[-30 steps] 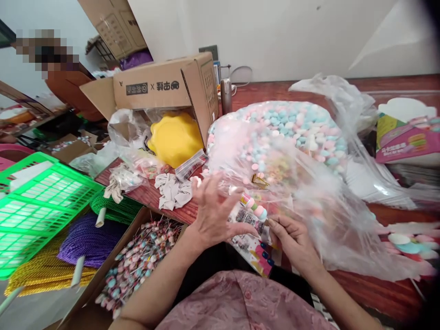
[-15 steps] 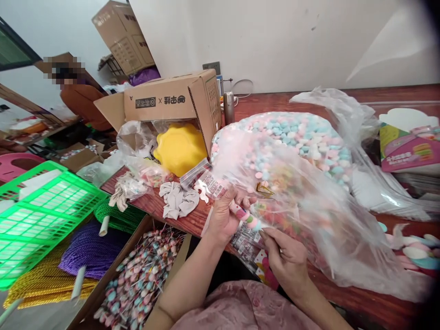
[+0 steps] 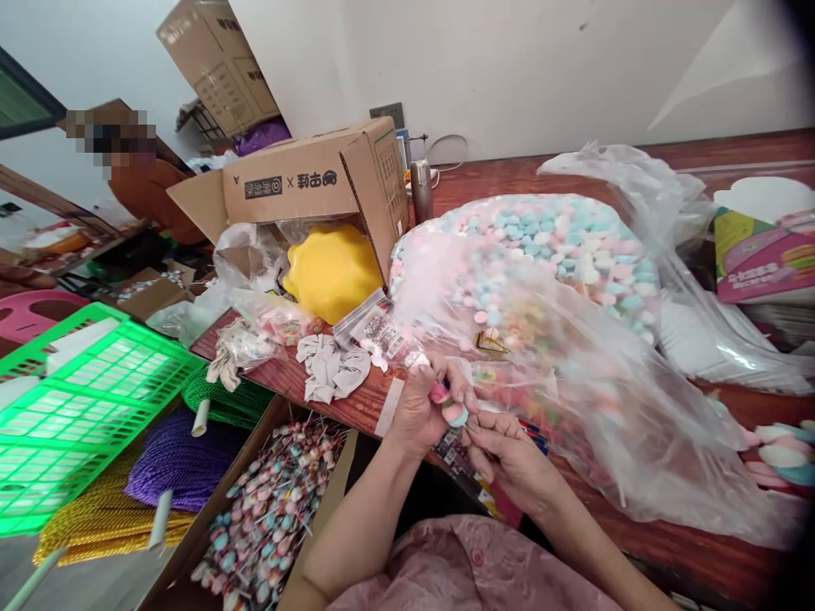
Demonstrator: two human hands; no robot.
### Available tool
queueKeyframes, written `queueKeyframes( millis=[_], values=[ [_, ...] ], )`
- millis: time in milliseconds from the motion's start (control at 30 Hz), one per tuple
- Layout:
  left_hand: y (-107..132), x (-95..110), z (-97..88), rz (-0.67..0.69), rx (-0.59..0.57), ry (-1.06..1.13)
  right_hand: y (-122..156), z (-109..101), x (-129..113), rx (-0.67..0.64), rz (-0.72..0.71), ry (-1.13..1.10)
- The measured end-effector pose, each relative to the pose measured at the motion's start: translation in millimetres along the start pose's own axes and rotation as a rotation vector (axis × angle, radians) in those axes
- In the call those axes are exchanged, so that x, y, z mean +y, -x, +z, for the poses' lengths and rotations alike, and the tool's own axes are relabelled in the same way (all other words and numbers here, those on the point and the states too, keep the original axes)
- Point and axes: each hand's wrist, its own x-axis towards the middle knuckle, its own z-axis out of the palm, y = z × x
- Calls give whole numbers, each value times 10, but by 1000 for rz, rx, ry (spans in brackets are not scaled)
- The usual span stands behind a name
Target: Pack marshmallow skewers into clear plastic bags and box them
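Note:
In the head view my left hand (image 3: 420, 412) is closed around a marshmallow skewer (image 3: 454, 414), with pink, white and blue pieces showing between the fingers. My right hand (image 3: 509, 450) is just right of it, thumb and fingers pinched together at the skewer's lower end. What sits in that pinch is too small to make out. Beneath the hands, at the table edge, lies a dark printed plastic packet (image 3: 453, 454), partly covered by my right hand. Beyond my left hand is a stack of printed clear bags (image 3: 375, 331).
A big clear bag of marshmallows (image 3: 566, 242) covers much of the table (image 3: 356, 409). Left stand an open carton (image 3: 286, 191) with a yellow lobed object (image 3: 331, 271) and a grey cloth (image 3: 334, 367). Lower left are a box of marshmallow sticks (image 3: 267, 509) and a green basket (image 3: 82, 424). A person sits far left.
My right hand has moved left and up, closer to my left hand, and its fingers now meet the skewer's end. My left hand has closed further over the skewer. The view has shifted slightly.

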Motion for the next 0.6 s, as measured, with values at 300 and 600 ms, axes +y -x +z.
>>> queueKeyframes(
  millis=[300, 600],
  values=[
    [-104, 195, -98, -1, -67, 72, 10, -74, 57, 464, -452, 450],
    [-387, 214, -208, 56, 49, -64, -54, -54, 41, 298, -224, 106]
  ],
)
